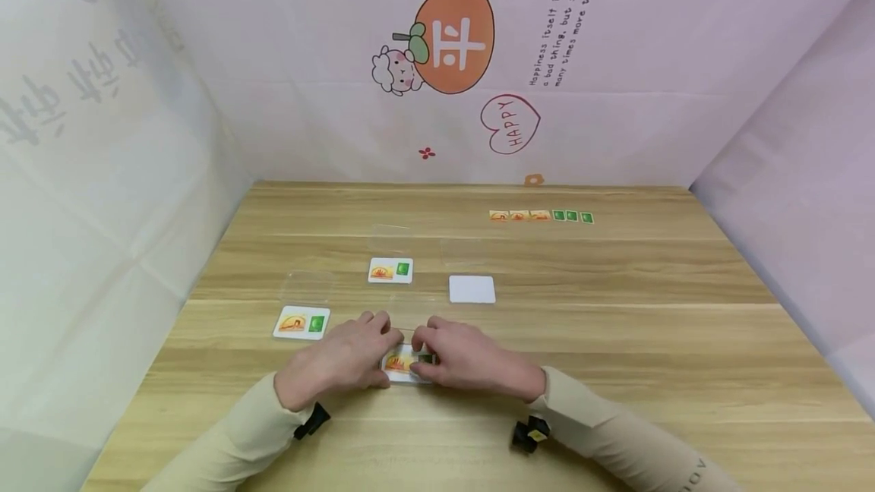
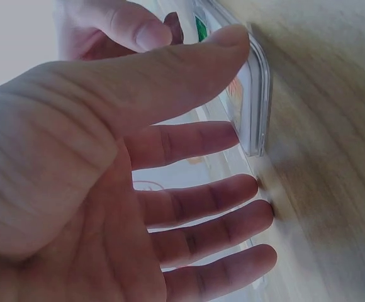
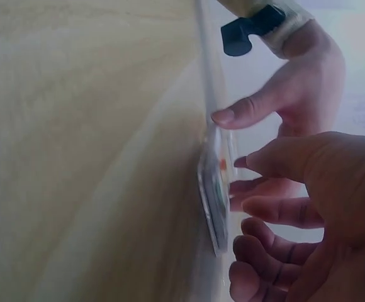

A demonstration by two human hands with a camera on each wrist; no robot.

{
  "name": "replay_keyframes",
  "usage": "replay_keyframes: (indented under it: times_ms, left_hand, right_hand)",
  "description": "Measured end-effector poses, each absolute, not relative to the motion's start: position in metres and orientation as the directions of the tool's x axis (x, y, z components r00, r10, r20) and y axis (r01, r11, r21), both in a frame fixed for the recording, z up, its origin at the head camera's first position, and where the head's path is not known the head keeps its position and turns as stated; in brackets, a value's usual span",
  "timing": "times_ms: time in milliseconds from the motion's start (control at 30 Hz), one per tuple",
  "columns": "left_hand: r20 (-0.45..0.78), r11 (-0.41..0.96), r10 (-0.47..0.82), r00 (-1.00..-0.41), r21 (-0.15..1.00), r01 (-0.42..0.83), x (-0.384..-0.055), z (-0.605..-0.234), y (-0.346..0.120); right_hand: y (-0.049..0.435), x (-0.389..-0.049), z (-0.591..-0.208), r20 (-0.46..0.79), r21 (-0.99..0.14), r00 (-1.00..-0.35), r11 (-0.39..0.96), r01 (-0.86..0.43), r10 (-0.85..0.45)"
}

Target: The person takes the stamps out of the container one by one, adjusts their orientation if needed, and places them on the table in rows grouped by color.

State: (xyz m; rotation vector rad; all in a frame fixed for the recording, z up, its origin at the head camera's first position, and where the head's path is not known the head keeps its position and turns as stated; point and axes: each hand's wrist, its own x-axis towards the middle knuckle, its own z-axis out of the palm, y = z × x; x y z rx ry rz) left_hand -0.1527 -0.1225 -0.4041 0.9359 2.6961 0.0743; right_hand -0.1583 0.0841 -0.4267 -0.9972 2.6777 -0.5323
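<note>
I watch the left grip (image 1: 345,351) pinch the picture card (image 1: 398,364) on the near tabletop (image 1: 424,443); whether the right grip (image 1: 468,355), above it, holds anything, I can't tell. Beyond lies a blank card (image 1: 472,289).

Right hand (image 1: 472,357) is covering part of the near card (image 1: 403,378), so its green patch (image 1: 428,358) only partly shows. Left thumb (image 2: 176,82) blocks a chunk of that same card in the left wrist view, and the right wrist view's so soft I can't make out its print. Far stickers (image 1: 540,216): too tiny to read. Wall lettering (image 1: 563,36) runs off the far edge, and the right sleeve (image 1: 601,427) gets chopped at the near one.
</note>
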Motion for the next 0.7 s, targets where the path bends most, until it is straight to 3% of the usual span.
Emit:
replay_keyframes:
  times_ms: [700]
  left_hand:
    - [-0.249, 0.783, 0.620, -0.744, 0.137, 0.606, -0.154, -0.405, -0.123]
  right_hand:
    - [0.072, -0.150, -0.434, -0.061, -0.314, -0.775, 0.749, -0.583, -0.629]
